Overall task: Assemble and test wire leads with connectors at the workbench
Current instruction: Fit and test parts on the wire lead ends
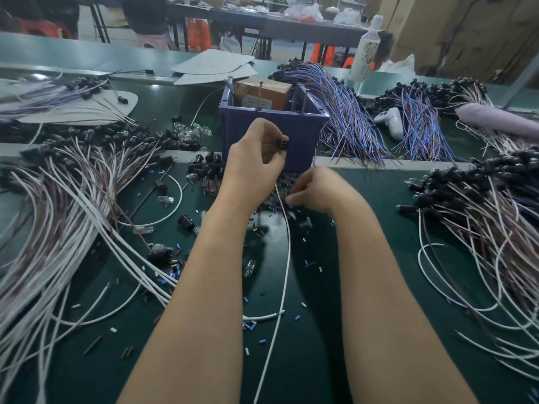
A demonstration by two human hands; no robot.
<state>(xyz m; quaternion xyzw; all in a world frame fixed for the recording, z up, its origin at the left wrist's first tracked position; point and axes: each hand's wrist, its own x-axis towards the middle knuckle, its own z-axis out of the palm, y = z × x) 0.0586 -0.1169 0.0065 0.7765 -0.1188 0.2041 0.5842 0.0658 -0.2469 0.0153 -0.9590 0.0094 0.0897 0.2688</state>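
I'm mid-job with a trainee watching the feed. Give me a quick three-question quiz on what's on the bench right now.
1. True or false: the left hand holds a black connector in front of the blue bin.
2. Where do the fingers of the right hand reach? A) the small parts pile in front of the bin; B) the white bottle; C) the blue wire bundle.
3. Fill in: the long wire running between the forearms is ___.
Key: 1 true; 2 A; 3 white.
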